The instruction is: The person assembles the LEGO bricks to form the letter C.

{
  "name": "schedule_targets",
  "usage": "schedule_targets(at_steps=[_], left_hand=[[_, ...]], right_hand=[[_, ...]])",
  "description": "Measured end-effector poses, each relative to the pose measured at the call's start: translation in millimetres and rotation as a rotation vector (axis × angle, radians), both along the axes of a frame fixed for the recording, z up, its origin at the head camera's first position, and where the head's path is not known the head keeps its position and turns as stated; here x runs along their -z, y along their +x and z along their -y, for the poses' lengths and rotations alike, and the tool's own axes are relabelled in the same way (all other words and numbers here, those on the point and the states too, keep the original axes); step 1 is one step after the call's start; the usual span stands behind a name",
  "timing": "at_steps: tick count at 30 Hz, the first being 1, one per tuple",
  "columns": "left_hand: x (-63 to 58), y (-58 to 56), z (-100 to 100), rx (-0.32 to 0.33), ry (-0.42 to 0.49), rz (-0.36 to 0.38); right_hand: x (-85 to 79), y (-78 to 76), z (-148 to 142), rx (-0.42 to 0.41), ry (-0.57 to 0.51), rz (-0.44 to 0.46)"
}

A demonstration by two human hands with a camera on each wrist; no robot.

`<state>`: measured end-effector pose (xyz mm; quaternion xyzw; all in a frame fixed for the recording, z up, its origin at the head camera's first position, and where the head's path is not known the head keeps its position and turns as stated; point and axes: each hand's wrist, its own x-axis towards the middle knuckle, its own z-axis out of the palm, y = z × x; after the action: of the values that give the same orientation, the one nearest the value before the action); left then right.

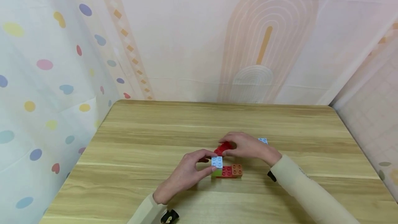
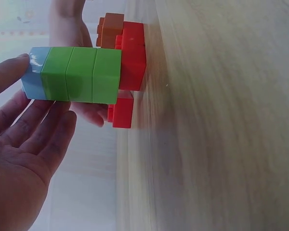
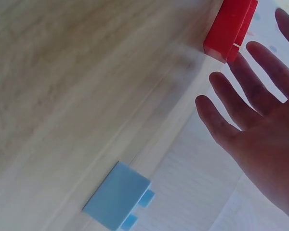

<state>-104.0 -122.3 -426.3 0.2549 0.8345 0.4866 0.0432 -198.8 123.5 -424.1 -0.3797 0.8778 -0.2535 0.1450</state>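
Observation:
My left hand [image 1: 190,169] pinches the light blue brick [image 1: 217,161] between thumb and fingers. That brick tops a stack of green bricks [image 2: 82,74], which rises at the left end of a red base brick [image 1: 227,171]. An orange brick [image 1: 237,169] is on the base's right end. Just behind this build lies a separate red brick [image 1: 222,148], set at a slant on the table. My right hand [image 1: 244,145] is over and beside it, partly hiding it. The right wrist view shows the fingers spread, near one end of the red brick [image 3: 229,29].
A loose light blue brick [image 1: 262,140] lies on the wooden table [image 1: 140,130] behind my right wrist, partly hidden by it. Patterned curtains [image 1: 180,37] hang behind the table and along its sides.

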Motion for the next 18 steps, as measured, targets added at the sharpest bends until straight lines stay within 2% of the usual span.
schedule_targets(at_steps=[9,14,18], left_hand=[[0.7,-1.0,0.5,-0.011,0.007,0.018],[1.2,-1.4,-0.6,-0.002,0.031,0.021],[2.0,-1.5,-0.2,0.006,0.034,0.022]], right_hand=[[2.0,-2.2,3.1,-0.029,0.041,-0.016],[3.1,0.6,2.2,0.006,0.064,-0.043],[3.2,5.9,-2.4,0.047,0.030,-0.054]])
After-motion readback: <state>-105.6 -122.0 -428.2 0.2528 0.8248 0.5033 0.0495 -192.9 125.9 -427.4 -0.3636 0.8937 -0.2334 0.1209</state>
